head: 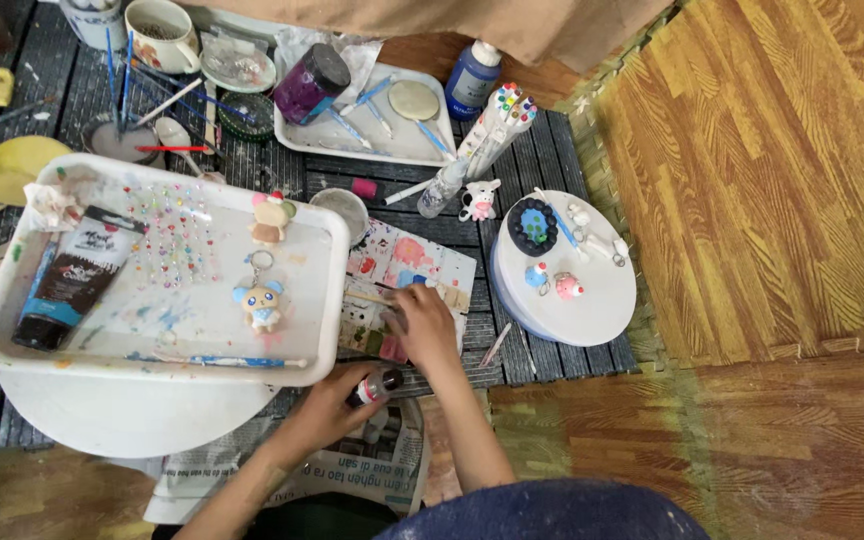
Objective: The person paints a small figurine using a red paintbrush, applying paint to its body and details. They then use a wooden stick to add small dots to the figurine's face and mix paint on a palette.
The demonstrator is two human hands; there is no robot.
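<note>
Paint bottle (377, 387), small and dark-capped, near edge beside white tray (12, 300) | left hand (327, 405) clenched round it, tilted, likely for pouring | right hand (422, 325) fingers curled, pinning paint-stained paper (407, 262), seemingly steadying it | keychain figurine (260, 303) lies in tray.

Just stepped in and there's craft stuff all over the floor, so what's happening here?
A person sits over a painting setup. Their left hand holds a small dark bottle by the white tray's near corner. Their right hand rests on a paint-smeared sheet, apparently with a thin brush, though that is hard to tell. In the tray lie a black paint tube, a blue-eared keychain figure and a sheet of stick-on gems. More small figures sit on a round white board.
</note>
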